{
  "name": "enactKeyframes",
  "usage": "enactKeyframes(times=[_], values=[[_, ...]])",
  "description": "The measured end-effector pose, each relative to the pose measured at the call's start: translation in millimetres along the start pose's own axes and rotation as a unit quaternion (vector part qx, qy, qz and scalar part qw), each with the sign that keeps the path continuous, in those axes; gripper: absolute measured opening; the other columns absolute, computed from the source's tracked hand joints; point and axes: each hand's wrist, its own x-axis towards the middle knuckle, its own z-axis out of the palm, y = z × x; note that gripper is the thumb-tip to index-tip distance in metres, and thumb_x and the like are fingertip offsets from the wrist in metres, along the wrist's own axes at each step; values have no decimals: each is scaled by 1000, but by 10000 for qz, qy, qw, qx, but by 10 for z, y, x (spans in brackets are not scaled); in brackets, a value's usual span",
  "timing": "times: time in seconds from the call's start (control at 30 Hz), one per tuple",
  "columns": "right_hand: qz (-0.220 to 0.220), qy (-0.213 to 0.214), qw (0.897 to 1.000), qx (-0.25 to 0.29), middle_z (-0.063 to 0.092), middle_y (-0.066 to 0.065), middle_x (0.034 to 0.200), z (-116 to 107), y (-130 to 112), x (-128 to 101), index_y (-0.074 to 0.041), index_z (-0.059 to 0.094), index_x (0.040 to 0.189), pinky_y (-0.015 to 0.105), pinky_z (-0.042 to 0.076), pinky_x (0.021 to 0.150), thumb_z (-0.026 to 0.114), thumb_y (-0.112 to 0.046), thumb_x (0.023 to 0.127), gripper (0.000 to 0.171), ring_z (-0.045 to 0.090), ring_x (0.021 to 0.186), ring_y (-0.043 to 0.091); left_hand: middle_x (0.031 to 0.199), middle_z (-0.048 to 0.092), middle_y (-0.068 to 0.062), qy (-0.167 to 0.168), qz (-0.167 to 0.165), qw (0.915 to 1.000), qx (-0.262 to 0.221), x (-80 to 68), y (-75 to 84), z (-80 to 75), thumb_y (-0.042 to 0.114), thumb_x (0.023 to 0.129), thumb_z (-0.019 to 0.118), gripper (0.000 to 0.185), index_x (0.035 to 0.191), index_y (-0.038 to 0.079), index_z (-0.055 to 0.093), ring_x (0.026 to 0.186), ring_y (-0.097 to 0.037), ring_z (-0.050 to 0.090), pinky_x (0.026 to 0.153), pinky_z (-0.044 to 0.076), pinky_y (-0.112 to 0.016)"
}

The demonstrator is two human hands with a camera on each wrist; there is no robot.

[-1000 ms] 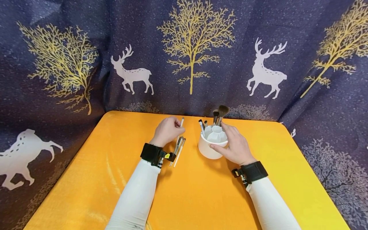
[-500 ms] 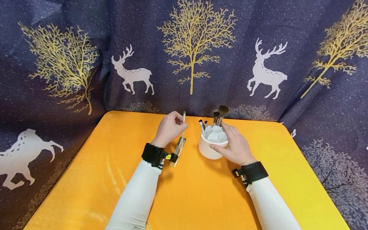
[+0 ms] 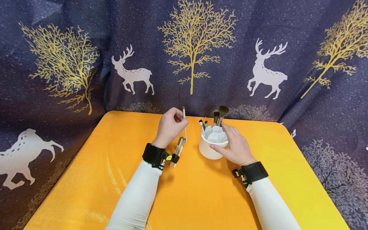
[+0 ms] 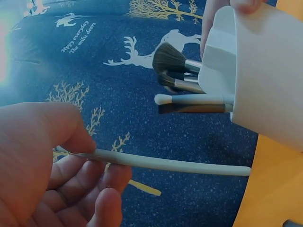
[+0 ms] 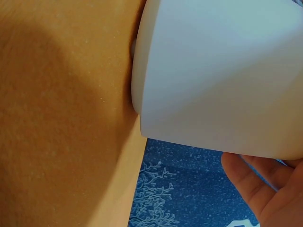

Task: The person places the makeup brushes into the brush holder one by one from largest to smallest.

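Between thumb and fingers my left hand [image 3: 172, 126] pinches a thin makeup brush [image 4: 180, 164] with a pale handle. It is held nearly upright, bristle end up, just left of a white round brush holder [image 3: 207, 149] with compartments. My right hand [image 3: 236, 145] grips the holder's right side, thumb at the front and fingers at the far rim. In the holder stand several makeup brushes [image 4: 171, 60], among them a large fluffy one and a small white-handled one. Below my left hand, several slim brushes [image 3: 179, 147] lie together on the table, partly hidden by the wrist camera.
An orange cloth covers the table [image 3: 201, 198]. Behind it hangs a dark blue curtain [image 3: 230, 80] with white deer and golden trees. Black camera straps [image 3: 254, 172] circle both wrists.
My left hand has risen slightly with the brush, lifting it above the brushes on the table, and more of its handle shows. The right hand and the holder have stayed in place.
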Motion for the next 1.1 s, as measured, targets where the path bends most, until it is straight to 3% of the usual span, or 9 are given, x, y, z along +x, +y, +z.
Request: enactKeyframes(times=[0.53,0.77,1.1], values=[[-25,89,9999,-40,59,21,157,6,3,5,-7,44,169,69,53,105,87,-59,89,105,55,144,41,100,71,-9,379,382,9985,-123,-16,122,43,11,97,77,13,106,6,70,95,-27,66,87,53,-41],[-35,84,10000,-12,59,21,157,12,10,12,-7,43,170,69,52,106,86,-58,89,104,55,143,42,100,71,-9,511,575,9962,-421,-20,110,76,9,98,77,13,107,4,70,95,-27,67,87,53,-43],[-5,74,10000,30,59,20,157,9,11,-2,-9,43,170,68,52,107,88,-58,89,106,55,144,41,101,71,-12,609,945,9895,-905,-48,159,129,7,100,78,17,112,2,68,91,-26,70,69,52,-28]])
